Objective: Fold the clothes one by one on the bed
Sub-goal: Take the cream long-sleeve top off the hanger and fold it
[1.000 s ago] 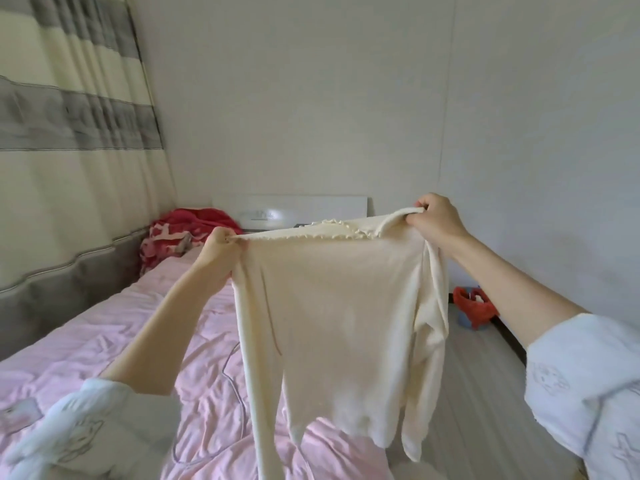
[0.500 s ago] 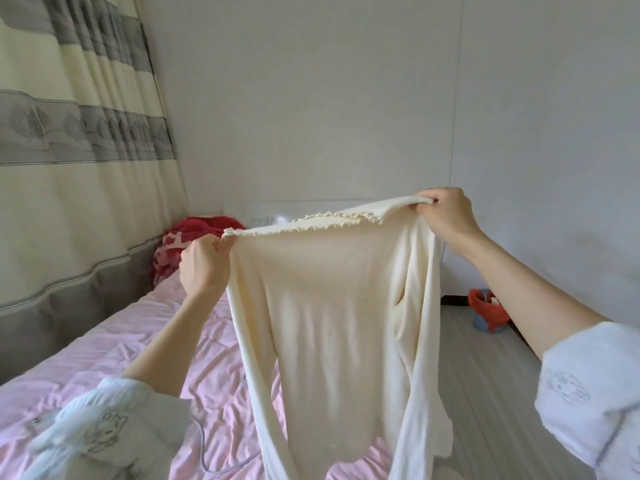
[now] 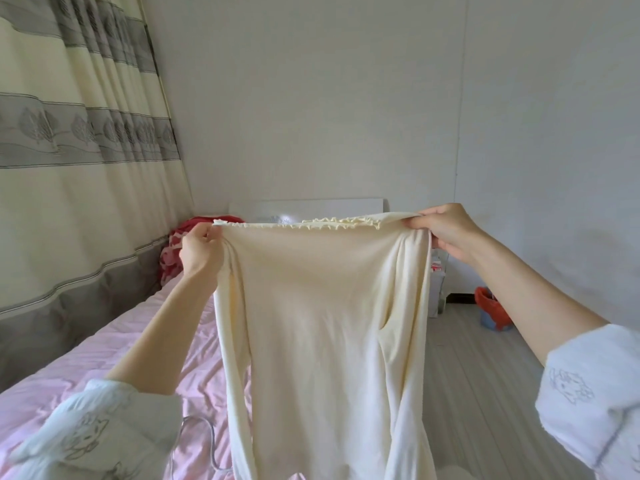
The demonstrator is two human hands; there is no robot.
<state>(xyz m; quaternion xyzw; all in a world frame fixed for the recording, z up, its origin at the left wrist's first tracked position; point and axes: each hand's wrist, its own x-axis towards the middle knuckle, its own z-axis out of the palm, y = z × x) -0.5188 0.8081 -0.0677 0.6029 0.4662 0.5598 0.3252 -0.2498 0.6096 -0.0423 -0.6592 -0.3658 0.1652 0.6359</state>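
Observation:
A cream long-sleeved top (image 3: 318, 323) with a frilled neckline hangs in the air in front of me, above the edge of the bed (image 3: 114, 344). My left hand (image 3: 199, 252) grips its left shoulder. My right hand (image 3: 446, 230) pinches its right shoulder, a little higher. The body is spread flat between them and both sleeves dangle down at the sides. The hem runs out of the bottom of the view.
The bed has a pink sheet with a thin white cable (image 3: 207, 441) lying on it. Red clothes (image 3: 180, 244) are heaped at the far end by a white headboard (image 3: 311, 207). Curtains (image 3: 79, 168) hang on the left. A red and blue tub (image 3: 491, 311) stands on the wooden floor at right.
Both hands have pulled the top's shoulders wider apart and levelled them. The top now hangs flatter and straighter than one second ago.

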